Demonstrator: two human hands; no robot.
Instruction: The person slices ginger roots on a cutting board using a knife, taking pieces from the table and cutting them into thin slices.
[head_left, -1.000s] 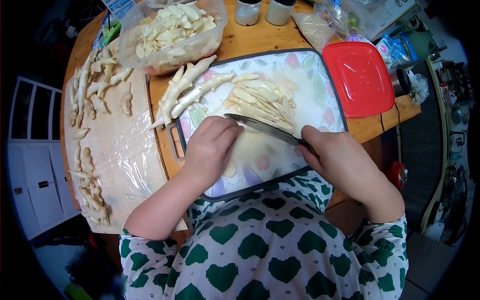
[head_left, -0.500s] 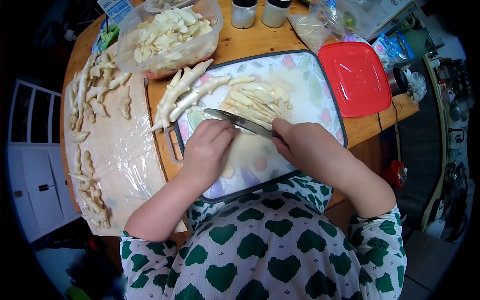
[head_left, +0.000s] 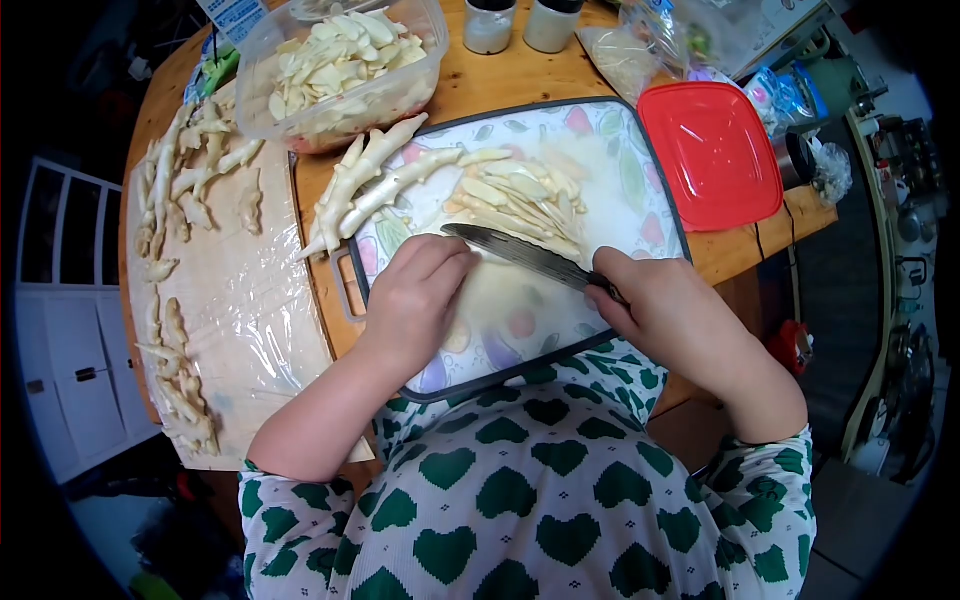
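My right hand (head_left: 648, 296) grips a knife (head_left: 530, 258) by its dark handle, the blade pointing left across the cutting board (head_left: 520, 352). My left hand (head_left: 420, 285) rests on the board's left part with its fingers curled under, close to the knife tip. Whatever lies under those fingers is hidden. Just beyond the blade is a pile of pale ginger slices (head_left: 520, 198). Large pieces of ginger root (head_left: 362, 180) lie over the board's upper left edge.
Behind the board stands a clear plastic box (head_left: 418, 88) full of slices. More ginger roots (head_left: 180, 385) lie on a plastic-covered board (head_left: 262, 330) to the left. A red lid (head_left: 710, 155) sits at the right; two jars (head_left: 488, 28) and several bags stand at the back.
My right hand has drawn the knife to the right and slightly toward me, so its tip is now near my left fingers. My left hand has barely moved.
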